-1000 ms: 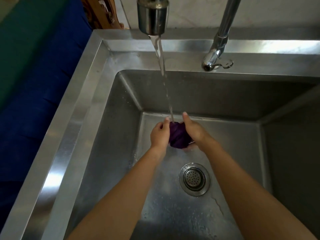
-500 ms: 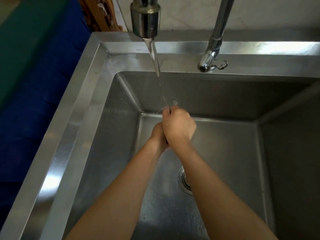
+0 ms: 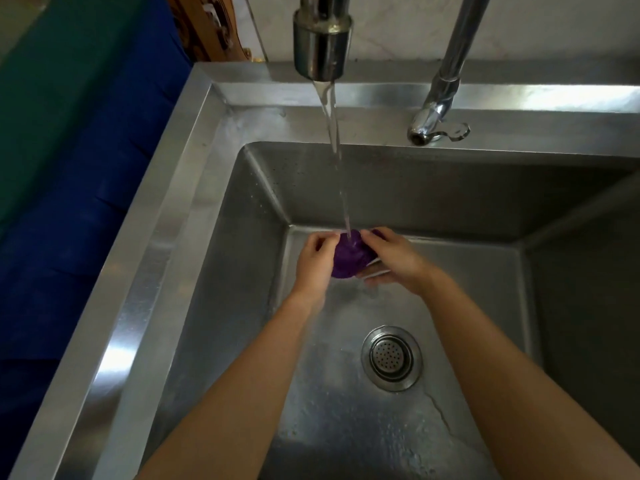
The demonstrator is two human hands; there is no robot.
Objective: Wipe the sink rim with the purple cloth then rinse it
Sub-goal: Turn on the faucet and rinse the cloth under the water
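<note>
At frame centre, low inside the sink (image 3: 149,271), purple cloth (image 3: 346,259) bunched and clasped from both sides, left hand (image 3: 313,263) curled round its left, right hand (image 3: 393,258) round its right. Struck on top by the water stream (image 3: 333,133) from the tap (image 3: 322,39) at upper centre.

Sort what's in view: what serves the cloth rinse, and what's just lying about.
In the job: purple cloth, gripped by left hand and right hand; water stream from the faucet spout; sink rim.
Just there: second tap, drain strainer, blue surface at left.
</note>
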